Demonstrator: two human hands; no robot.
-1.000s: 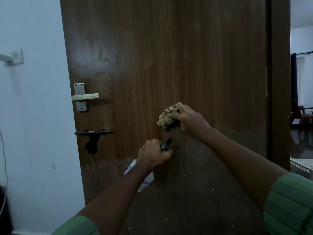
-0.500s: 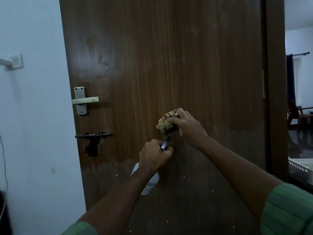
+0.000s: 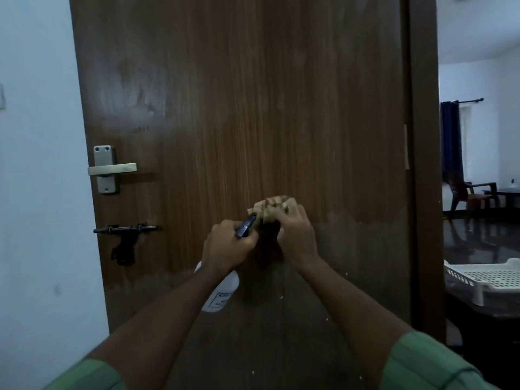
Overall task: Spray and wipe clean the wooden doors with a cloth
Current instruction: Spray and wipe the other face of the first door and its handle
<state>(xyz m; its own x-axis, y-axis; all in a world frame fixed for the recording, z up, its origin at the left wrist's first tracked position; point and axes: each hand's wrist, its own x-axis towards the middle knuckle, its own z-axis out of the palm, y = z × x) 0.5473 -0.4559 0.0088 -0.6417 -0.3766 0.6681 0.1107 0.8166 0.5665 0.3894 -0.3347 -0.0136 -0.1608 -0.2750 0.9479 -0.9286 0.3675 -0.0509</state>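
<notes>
Door (image 3: 281, 114) filled the view, upright, wiped patches pale up top and a duller band with white flecks below both grips. Right hand (image 3: 295, 235) was clenched on the bunched tan cloth (image 3: 271, 208), cloth pressed against or just off the wood, can't tell which. Left hand (image 3: 225, 246) was wrapped around the spray bottle (image 3: 221, 291), white body hanging under the fist, black nozzle (image 3: 246, 225) poking up toward the cloth.

Change over the last second: the two hands closed in. Left grip rose until the nozzle tip sat right at the cloth's lower left edge, nearly touching; before, it was clearly below it. Right grip drifted slightly down and held the wad in place.

Read: likely wetting the cloth directly, not the panel. Wipe paused; lower band under the grips still looked unwiped. Handle (image 3: 112, 168) and bolt (image 3: 125, 229) sat well left of both grips, untouched.
</notes>
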